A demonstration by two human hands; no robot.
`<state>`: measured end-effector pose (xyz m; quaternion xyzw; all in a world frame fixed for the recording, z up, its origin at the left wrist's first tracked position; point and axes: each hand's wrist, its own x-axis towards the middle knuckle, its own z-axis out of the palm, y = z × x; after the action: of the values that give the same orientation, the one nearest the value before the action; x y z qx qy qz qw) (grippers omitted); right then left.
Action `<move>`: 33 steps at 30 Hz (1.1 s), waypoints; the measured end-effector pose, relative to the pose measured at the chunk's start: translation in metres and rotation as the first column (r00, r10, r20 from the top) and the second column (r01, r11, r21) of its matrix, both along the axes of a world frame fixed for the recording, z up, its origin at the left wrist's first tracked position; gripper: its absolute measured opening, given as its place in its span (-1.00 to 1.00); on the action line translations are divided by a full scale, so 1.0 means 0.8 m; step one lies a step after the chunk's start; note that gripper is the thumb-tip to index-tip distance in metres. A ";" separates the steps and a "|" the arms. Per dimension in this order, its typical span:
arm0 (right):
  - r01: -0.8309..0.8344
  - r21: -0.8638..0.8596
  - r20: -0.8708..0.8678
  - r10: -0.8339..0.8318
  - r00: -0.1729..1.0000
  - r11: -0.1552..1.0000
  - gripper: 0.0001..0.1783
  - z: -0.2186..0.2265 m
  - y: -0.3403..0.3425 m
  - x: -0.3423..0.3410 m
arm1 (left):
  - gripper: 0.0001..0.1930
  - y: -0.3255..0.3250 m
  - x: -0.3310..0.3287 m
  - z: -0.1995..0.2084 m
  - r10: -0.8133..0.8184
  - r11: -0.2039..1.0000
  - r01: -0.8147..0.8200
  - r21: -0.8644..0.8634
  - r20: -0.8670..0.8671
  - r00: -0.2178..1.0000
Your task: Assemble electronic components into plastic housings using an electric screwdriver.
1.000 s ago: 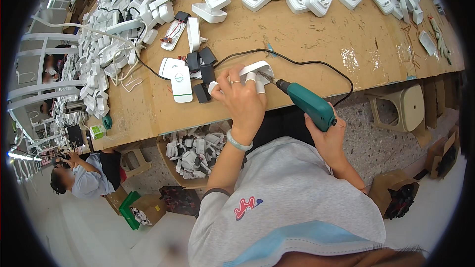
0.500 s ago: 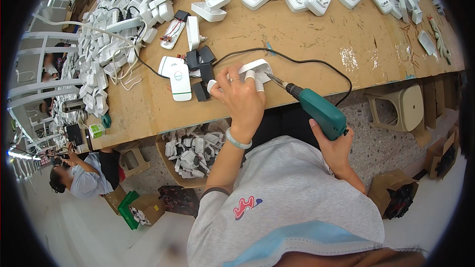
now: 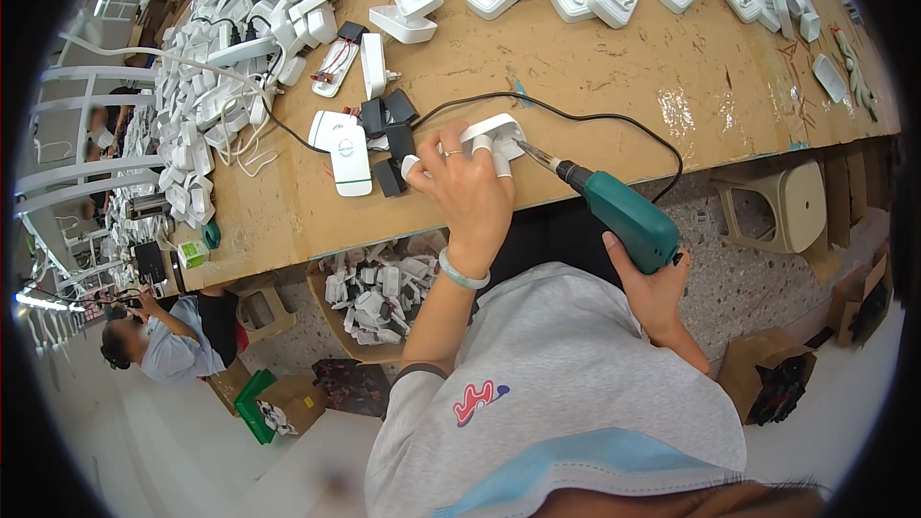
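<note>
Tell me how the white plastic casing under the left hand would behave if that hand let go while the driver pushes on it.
The white casing looks like a thin, hollow shell, so probably light and stiff. On the smooth wooden bench it would likely slide or twist away from the teal electric screwdriver, whose bit meets its edge at a slant. The left hand pinning it suggests the same.

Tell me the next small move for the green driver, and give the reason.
Probably press the bit straight down and pull the trigger. The right hand holds the green electric screwdriver with its tip already at the white plastic housing, which the left hand pins to the workbench.
</note>
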<state>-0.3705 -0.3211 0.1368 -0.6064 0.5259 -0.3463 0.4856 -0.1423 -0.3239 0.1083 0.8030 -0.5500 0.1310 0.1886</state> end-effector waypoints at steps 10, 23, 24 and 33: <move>0.006 -0.031 0.019 -0.005 1.000 0.999 -0.79 0.004 0.004 -0.011 | -0.61 0.066 0.006 0.012 -0.111 0.961 0.057 -0.270 -0.191 0.975; 0.040 -0.007 0.113 -0.039 0.993 0.999 -0.83 0.014 0.010 -0.012 | 0.17 0.092 0.093 0.041 -0.135 0.982 0.173 0.069 -0.379 0.916; 0.061 0.002 0.112 -0.061 0.992 0.998 -0.83 0.015 0.012 -0.011 | 0.07 0.091 0.098 0.037 -0.160 0.976 0.203 0.077 -0.373 0.914; 0.082 0.085 0.110 -0.091 0.990 0.993 -0.82 0.007 0.011 -0.013 | -0.63 0.110 0.106 0.009 -0.357 0.929 0.359 -0.084 0.039 0.933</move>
<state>-0.3806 -0.3120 0.1424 -0.5423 0.5368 -0.3796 0.5231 -0.0574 -0.2357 0.1158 0.6783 -0.6829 0.1283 0.2389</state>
